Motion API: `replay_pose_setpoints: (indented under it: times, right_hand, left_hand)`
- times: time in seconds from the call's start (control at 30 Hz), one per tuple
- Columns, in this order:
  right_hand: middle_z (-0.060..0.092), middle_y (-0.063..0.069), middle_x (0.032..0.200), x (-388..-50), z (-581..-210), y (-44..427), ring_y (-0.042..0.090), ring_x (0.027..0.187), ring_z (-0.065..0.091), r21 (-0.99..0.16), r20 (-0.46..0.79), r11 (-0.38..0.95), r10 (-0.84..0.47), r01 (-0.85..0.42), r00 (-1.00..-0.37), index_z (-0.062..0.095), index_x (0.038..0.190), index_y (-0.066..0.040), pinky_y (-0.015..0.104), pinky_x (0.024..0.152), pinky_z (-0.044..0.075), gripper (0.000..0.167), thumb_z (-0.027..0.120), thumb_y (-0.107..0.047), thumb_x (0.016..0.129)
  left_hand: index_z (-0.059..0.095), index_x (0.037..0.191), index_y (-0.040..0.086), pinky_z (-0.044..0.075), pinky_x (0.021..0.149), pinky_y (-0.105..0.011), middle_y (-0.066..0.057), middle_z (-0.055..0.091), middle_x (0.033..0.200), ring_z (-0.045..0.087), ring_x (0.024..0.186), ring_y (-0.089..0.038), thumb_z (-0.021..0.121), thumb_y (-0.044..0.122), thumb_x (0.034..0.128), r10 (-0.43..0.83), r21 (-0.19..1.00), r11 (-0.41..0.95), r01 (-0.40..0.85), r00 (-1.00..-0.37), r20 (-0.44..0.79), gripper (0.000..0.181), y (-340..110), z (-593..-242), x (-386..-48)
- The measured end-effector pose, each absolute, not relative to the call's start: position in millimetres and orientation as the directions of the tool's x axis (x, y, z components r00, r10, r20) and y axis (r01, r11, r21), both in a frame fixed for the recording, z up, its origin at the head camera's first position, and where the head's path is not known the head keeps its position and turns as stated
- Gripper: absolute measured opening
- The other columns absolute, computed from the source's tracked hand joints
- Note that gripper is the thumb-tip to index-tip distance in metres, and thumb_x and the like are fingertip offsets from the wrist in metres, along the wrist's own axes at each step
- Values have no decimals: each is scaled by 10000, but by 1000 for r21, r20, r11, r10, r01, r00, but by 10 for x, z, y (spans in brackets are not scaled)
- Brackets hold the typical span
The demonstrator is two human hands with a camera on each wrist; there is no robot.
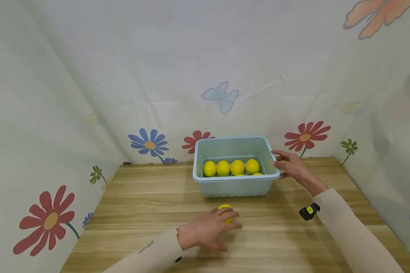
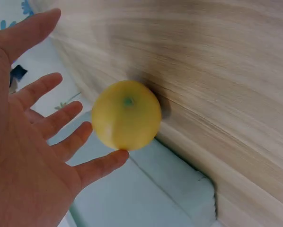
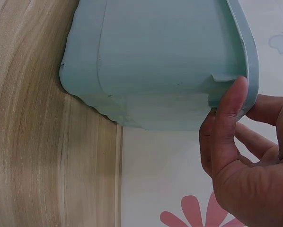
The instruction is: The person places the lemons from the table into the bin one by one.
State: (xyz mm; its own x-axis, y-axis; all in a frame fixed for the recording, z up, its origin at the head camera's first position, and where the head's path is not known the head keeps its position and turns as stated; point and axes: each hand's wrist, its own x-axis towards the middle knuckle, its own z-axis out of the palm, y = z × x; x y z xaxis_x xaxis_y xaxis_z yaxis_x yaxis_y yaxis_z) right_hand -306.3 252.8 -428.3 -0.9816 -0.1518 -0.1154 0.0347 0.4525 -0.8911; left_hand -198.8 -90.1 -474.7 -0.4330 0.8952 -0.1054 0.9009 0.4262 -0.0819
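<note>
A round yellow fruit (image 2: 126,118) with a small green stem spot sits on the wooden table in front of a pale blue-green plastic bin (image 1: 237,188). My left hand (image 1: 208,229) reaches over this fruit with its fingers spread; in the left wrist view the little finger's tip meets the fruit's edge, though touch is hard to tell. Several similar yellow fruits (image 1: 237,167) lie inside the bin, the nearer ones partly hidden by its front wall. At the bin's right end, my right hand (image 1: 294,167) pinches the rim between thumb and fingers, seen closely in the right wrist view.
The wood-grain table (image 1: 150,204) carries the bin near its back edge. A pale curtain (image 1: 164,68) printed with flowers and butterflies hangs behind the table and along both sides.
</note>
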Motion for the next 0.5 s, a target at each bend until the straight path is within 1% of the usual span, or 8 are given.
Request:
replay_pose_setpoints:
  times: [0.1,0.27,0.4,0.5]
  right_hand:
    - [411,265,1425,-3074,-4277,2539,313,983,604,-891,-116,452,-152,35,-982,289,1555,-167,343,753,611,607,543,-179,1004]
    - [401,267,1425,-3074,-4281,2528,364,1039,589,-896,-125,442,-153,45,-980,284,1557,-165,336,757,610,611,545,-184,1004]
    - [410,267,1414,-3065,-4277,2516,333,1007,593,-896,-123,442,-150,45,-981,284,1557,-164,323,744,609,617,551,-194,1002]
    - [412,266,1414,-3059,-4264,2516,304,985,596,-894,-123,446,-148,45,-981,281,1559,-170,320,740,609,621,554,-199,1002]
  left_hand:
    - [433,1455,296,454,1076,-447,-30,416,1523,394,1403,-252,700,514,846,889,-88,442,893,-449,-93,699,-915,-4776,-2045]
    - [450,1442,279,486,1038,-441,-32,443,1500,414,1389,-251,726,437,846,870,-52,482,875,-485,-92,676,-947,-4836,-2141]
    - [470,1421,290,508,1010,-416,-19,447,1480,433,1363,-233,731,389,851,861,-21,500,866,-500,-99,636,-966,-4885,-2191]
    - [513,1381,287,511,1010,-372,-8,461,1446,463,1320,-215,734,349,859,852,7,516,856,-513,-101,570,-969,-4908,-2223]
